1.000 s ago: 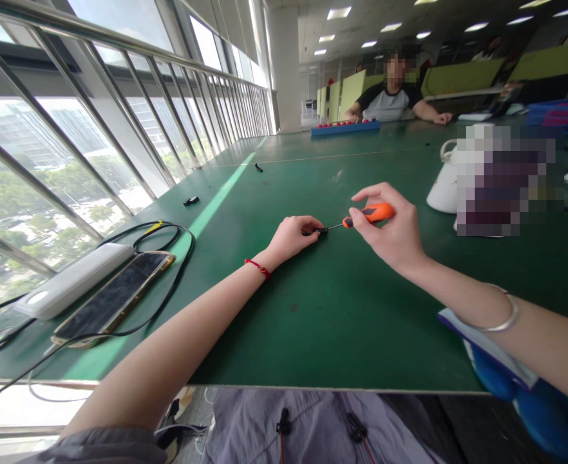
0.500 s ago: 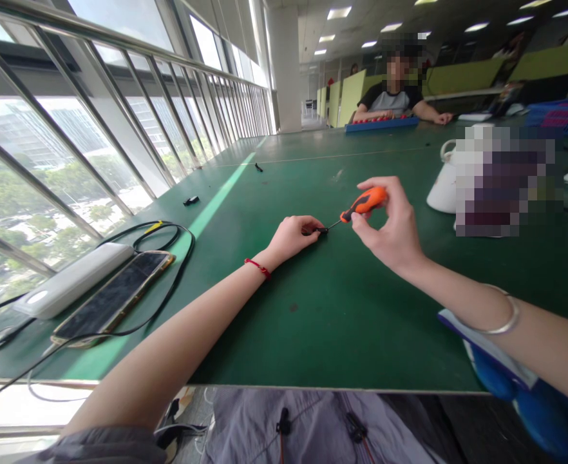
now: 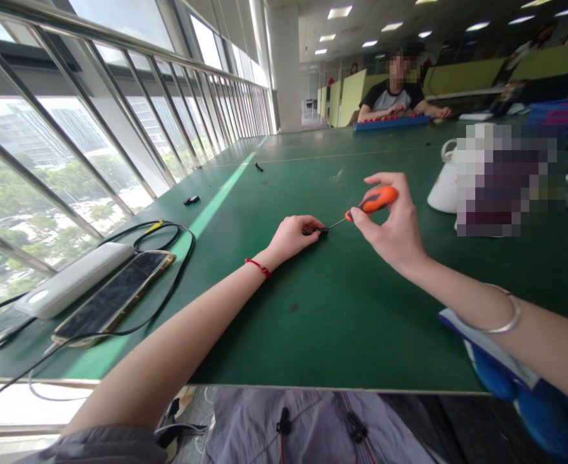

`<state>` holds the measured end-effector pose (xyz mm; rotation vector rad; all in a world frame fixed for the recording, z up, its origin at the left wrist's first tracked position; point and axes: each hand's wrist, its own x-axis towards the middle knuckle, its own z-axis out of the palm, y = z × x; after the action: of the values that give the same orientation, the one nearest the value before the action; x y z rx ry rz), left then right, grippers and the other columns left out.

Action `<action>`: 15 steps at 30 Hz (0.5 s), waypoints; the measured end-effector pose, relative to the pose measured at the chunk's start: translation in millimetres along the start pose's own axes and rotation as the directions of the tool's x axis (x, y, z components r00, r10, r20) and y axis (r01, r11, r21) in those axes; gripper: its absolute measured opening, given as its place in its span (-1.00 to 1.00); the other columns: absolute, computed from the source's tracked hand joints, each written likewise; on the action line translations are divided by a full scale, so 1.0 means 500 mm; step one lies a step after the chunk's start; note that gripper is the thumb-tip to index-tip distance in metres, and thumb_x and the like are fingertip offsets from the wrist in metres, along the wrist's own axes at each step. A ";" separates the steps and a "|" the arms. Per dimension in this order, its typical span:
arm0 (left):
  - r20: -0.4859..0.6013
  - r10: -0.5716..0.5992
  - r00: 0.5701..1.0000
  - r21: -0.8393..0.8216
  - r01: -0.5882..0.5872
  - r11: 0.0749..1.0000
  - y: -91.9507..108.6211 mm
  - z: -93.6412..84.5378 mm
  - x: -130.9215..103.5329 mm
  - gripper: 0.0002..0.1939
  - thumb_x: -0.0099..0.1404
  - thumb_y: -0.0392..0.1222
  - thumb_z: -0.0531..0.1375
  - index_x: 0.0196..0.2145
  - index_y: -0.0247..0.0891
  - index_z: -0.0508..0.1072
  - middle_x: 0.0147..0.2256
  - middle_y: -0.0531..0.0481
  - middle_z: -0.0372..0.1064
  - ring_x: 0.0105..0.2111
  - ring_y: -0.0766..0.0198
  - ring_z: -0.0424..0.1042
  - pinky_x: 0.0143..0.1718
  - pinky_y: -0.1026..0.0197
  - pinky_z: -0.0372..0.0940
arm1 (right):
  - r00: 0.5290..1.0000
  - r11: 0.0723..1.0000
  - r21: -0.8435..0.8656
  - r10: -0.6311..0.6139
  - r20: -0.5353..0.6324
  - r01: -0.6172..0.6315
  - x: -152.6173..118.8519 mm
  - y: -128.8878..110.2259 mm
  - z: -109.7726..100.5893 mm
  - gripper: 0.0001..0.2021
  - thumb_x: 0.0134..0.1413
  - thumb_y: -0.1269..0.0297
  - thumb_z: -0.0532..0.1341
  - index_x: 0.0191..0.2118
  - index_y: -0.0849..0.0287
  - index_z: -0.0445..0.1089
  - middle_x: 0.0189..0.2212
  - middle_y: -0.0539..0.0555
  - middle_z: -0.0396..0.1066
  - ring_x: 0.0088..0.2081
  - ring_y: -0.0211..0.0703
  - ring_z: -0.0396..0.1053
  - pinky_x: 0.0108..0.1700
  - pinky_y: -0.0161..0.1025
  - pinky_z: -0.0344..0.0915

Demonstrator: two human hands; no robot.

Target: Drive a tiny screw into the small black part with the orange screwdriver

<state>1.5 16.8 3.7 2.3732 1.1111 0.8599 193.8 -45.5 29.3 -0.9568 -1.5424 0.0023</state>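
Note:
My left hand (image 3: 293, 234) rests on the green table with its fingers closed on a small black part (image 3: 322, 230), most of which they hide. From the right, my right hand (image 3: 394, 222) grips an orange and black screwdriver (image 3: 379, 199) by its handle. Thumb and fingers pinch the handle, and the index finger is raised and curved above it. The thin metal shaft slants down to the left, its tip at the black part; whether it sits in a screw is too small to tell.
Left on the green table (image 3: 265, 335) lie a phone (image 3: 114, 293), a white power strip (image 3: 78, 278), looped black cable (image 3: 187, 264) and a small black piece (image 3: 192, 201). A white mug (image 3: 442, 187) stands right. Across the table a person (image 3: 393, 96) sits behind a blue tray (image 3: 393, 123).
My right hand and the screwdriver handle have shifted slightly right, and the handle lies at a flatter slant. My left hand stays put. The blue tray across the table has moved a little right.

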 end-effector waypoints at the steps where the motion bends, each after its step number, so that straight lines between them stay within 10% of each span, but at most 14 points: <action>1: -0.002 -0.002 1.000 0.002 0.002 1.000 0.000 0.000 0.000 -0.76 0.18 -0.27 0.16 -0.22 -0.28 0.58 -0.25 -0.02 0.58 -0.27 0.23 0.53 -0.13 0.22 0.41 | 1.000 1.000 -0.004 0.017 0.012 -0.017 0.001 0.000 -0.001 -0.63 -0.09 0.25 0.29 -0.12 0.06 0.21 -0.44 -0.02 0.34 -0.40 -0.18 0.36 -0.30 -0.20 0.31; 8: -0.005 -0.006 1.000 0.003 0.006 1.000 0.003 0.000 0.000 -0.76 0.19 -0.27 0.17 -0.22 -0.30 0.58 -0.25 -0.04 0.58 -0.27 0.24 0.53 -0.13 0.23 0.41 | 0.983 0.994 -0.045 0.108 0.149 -0.102 -0.001 -0.018 -0.008 -0.86 0.03 0.18 0.22 -0.40 0.11 0.31 -0.64 -0.09 0.25 -0.60 -0.30 0.22 -0.43 -0.27 0.18; 15: -0.004 -0.001 1.000 0.004 0.001 1.000 0.002 0.000 0.000 -0.76 0.19 -0.27 0.17 -0.22 -0.30 0.58 -0.26 -0.03 0.58 -0.27 0.23 0.52 -0.14 0.21 0.40 | 1.000 1.000 0.019 -0.010 0.001 0.010 0.003 -0.004 -0.004 -0.63 -0.12 0.26 0.29 -0.12 0.06 0.26 -0.50 -0.05 0.32 -0.47 -0.20 0.31 -0.35 -0.20 0.29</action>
<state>1.8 16.1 4.3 2.3752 1.1159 0.8630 194.5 -46.8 32.1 -0.9336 -1.5454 0.0100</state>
